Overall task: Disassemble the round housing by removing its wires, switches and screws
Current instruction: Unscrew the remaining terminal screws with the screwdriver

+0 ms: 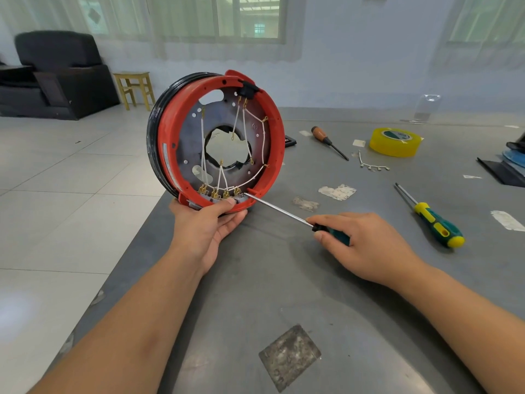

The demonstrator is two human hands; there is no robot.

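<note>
Visibly: one round housing [272,155], three screwdrivers [279,211], one tape roll [395,142].

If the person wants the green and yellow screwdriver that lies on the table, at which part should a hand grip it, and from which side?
Probably best by the thick green and yellow handle, coming from above with the right hand, which is nearer but now holds another screwdriver. The free screwdriver lies flat on the table, handle toward the person and thin shaft pointing away, with bare table on both sides for the fingers.
</note>
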